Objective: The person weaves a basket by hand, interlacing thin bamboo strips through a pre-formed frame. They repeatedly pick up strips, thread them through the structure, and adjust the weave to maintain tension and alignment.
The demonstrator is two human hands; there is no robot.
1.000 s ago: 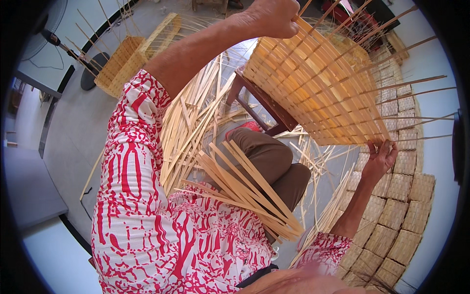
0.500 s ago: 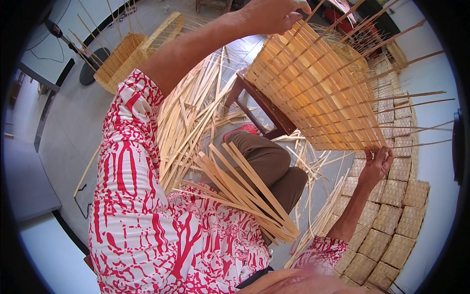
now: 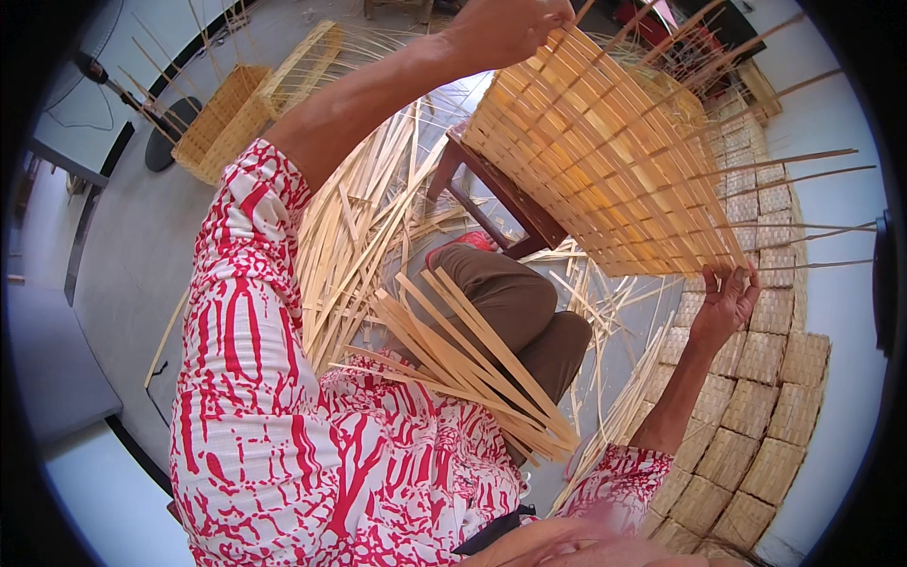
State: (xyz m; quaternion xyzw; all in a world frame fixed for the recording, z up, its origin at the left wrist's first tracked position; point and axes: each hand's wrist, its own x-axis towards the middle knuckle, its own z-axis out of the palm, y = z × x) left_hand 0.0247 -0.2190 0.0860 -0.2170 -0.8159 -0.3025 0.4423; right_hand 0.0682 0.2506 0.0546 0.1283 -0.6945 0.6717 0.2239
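Note:
My left hand (image 3: 525, 28), at the top, is closed on the upper edge of a woven bamboo panel (image 3: 605, 156) with long loose strip ends sticking out rightward. My right hand (image 3: 727, 297) pinches the panel's lower right corner. The panel is tilted, its left side against a dark red-brown wooden stool (image 3: 543, 227). A bundle of flat pale bamboo strips (image 3: 477, 378) lies across my lap.
Loose bamboo strips (image 3: 350, 227) cover the floor before me. Half-woven baskets (image 3: 217, 123) with upright stakes stand at the back left, near a fan (image 3: 90, 68). Stacked small woven baskets (image 3: 765, 416) line the right wall. My red shoe (image 3: 453, 244) is by the stool.
The panel and my right hand dipped slightly, then rose again. My left hand's fingers looked looser half a second ago and are now closed on the top edge.

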